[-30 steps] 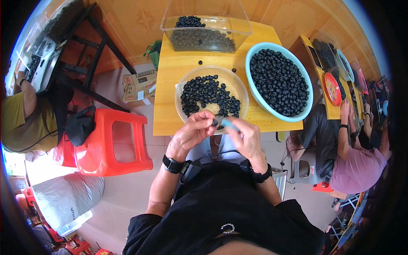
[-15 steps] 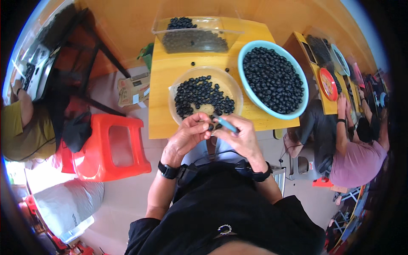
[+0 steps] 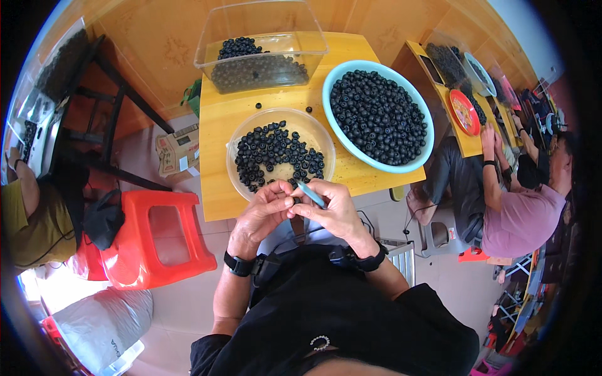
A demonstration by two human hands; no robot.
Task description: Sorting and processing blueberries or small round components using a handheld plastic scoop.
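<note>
Between the fingertips of my left hand [image 3: 262, 210] is a small black bead-like piece [image 3: 296, 200], round, partly hidden by the fingers. My right hand [image 3: 335, 212] is closed around a slim tool with a light blue handle [image 3: 313, 195]; its tip is hidden at the piece, so its kind cannot be told. Both hands meet over the table's front edge, just below a round clear plastic bowl [image 3: 330, 145]. In that bowl lie many loose black pieces [image 3: 260, 149] of the same sort. A large light blue basin [image 3: 327, 103] to its right is heaped with black pieces [image 3: 379, 116].
A clear rectangular bin [image 3: 307, 44], partly filled with black pieces, stands at the back of the yellow table [image 3: 219, 119]. A red plastic stool [image 3: 144, 207] and a cardboard box [image 3: 177, 150] are at left. A co-worker in a pink shirt [image 3: 523, 219] sits at right; another person's sleeve [image 3: 41, 225] shows at left.
The view has shifted, so the table and bowls sit further left. My hands stay together at the bowl's near edge, and the blue-handled tool now leans over the piece at a different angle.
</note>
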